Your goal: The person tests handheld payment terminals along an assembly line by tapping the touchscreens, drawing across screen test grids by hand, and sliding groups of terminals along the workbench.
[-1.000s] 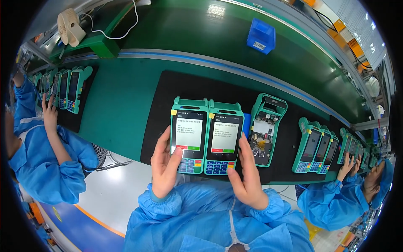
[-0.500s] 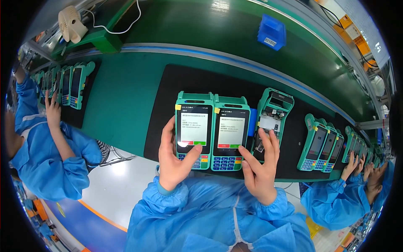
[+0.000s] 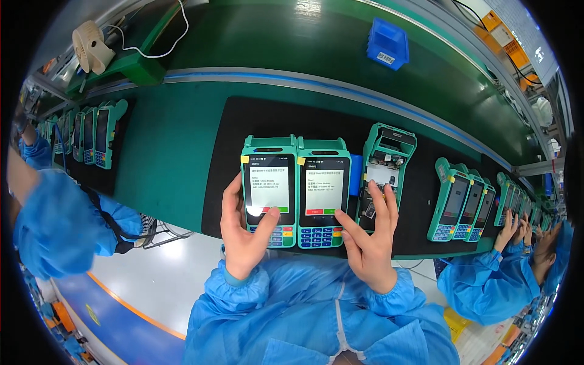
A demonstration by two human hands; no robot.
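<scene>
Two green payment terminals lie side by side, both with lit screens showing a red and a green button. My left hand (image 3: 246, 230) grips the left payment terminal (image 3: 270, 182) along its left edge, its thumb on the green button. On the right payment terminal (image 3: 323, 188), the index finger of my right hand (image 3: 372, 243) touches the screen near its green button. That hand's fingers are spread, two of them reaching over an opened terminal (image 3: 389, 161) with its inner parts exposed. Between these two terminals a blue object (image 3: 356, 175) is partly hidden.
A black mat (image 3: 243, 115) lies under the terminals on the green bench. More terminals (image 3: 465, 204) stand in rows at right and far left (image 3: 103, 137). Behind are a blue bin (image 3: 387, 44) and a beige fan (image 3: 91, 47). Co-workers in blue sit on both sides.
My hands stay on the same two terminals, while the whole view has shifted slightly. At left, the co-worker's hand has left the terminals there, and that person's arm is blurred by motion.
</scene>
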